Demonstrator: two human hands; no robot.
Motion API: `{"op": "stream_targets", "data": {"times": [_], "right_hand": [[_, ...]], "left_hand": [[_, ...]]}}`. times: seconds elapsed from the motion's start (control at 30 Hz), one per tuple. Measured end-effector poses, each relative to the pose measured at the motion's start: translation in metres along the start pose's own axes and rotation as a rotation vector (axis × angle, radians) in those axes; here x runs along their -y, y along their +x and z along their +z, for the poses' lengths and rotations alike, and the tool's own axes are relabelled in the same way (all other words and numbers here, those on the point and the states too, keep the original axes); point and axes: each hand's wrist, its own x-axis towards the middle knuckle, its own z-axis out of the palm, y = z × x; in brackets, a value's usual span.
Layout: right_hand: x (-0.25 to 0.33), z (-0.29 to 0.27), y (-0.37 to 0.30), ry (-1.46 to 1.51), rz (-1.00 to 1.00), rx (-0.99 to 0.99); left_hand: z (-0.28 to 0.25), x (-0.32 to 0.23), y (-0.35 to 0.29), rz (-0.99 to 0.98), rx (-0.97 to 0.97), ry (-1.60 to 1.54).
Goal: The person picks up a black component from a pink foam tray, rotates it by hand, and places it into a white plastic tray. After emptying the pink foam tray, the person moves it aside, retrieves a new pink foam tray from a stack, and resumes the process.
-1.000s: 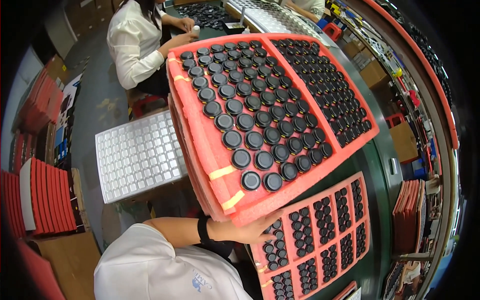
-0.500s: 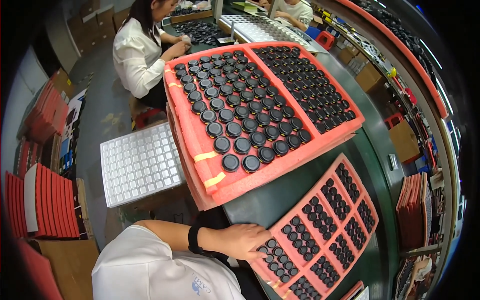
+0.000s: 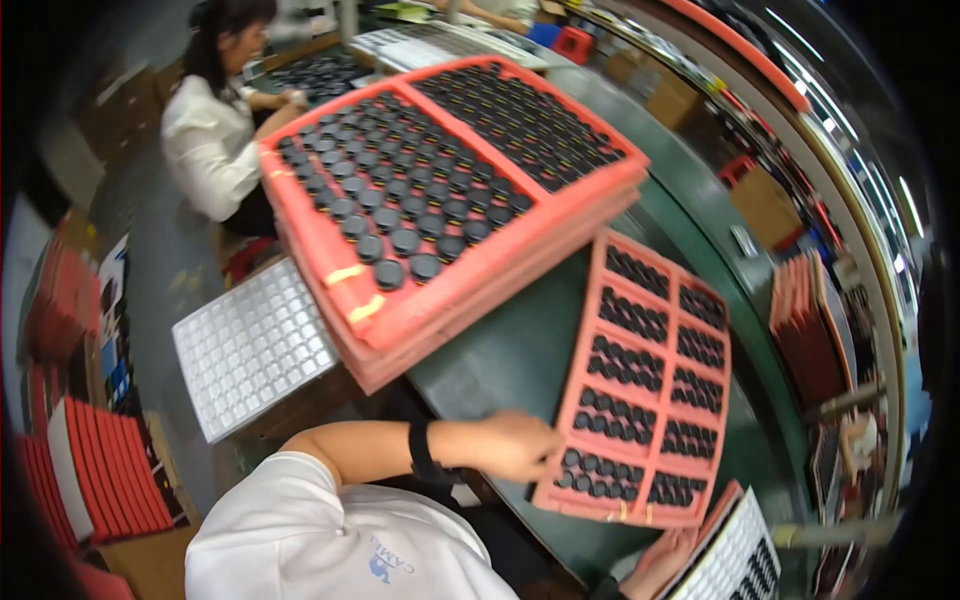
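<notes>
A pink foam tray (image 3: 662, 440) with compartments full of round black caps lies slanted on the green table. My left hand (image 3: 520, 446), blurred, has its fingers curled at the tray's left edge near the lower corner. My right hand (image 3: 662, 562) comes in at the bottom, fingers closed at the tray's lower right corner; its grip is partly hidden. Beside that hand a white plastic tray (image 3: 708, 548) holds more black parts, with a strip of pink foam along its edge. Behind stands a stack of larger pink foam trays (image 3: 470, 340), the top one filled with black caps.
A white tray with many cells (image 3: 255, 345) stands left of the stack. Red foam boards (image 3: 115, 470) lean at the lower left. A person in white (image 3: 210, 140) works at the far left. Shelving (image 3: 850, 240) with boxes curves along the right.
The view has shifted. The smaller foam tray has turned more upright relative to the stack, with my left hand still at its edge, fingers now curled. My right hand has come into view.
</notes>
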Motion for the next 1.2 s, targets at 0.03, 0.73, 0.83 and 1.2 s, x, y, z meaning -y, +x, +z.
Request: {"op": "stream_targets", "data": {"times": [0.03, 0.73, 0.83, 1.2], "right_hand": [[-0.002, 0.003, -0.004, 0.029, 0.012, 0.053], [-0.007, 0.100, -0.092, 0.293, 0.608, -0.136], [-0.008, 0.108, -0.085, 0.319, 0.608, -0.109], [-0.012, 0.147, -0.082, 0.404, 0.453, 0.114]], "left_hand": [[-0.011, 0.003, 0.002, -0.005, -0.080, -0.045], [-0.027, 0.126, 0.149, -0.020, -0.823, -1.139], [-0.035, 0.122, 0.149, -0.032, -0.800, -1.235], [-0.038, 0.124, 0.149, -0.097, -0.785, -1.270]]}}
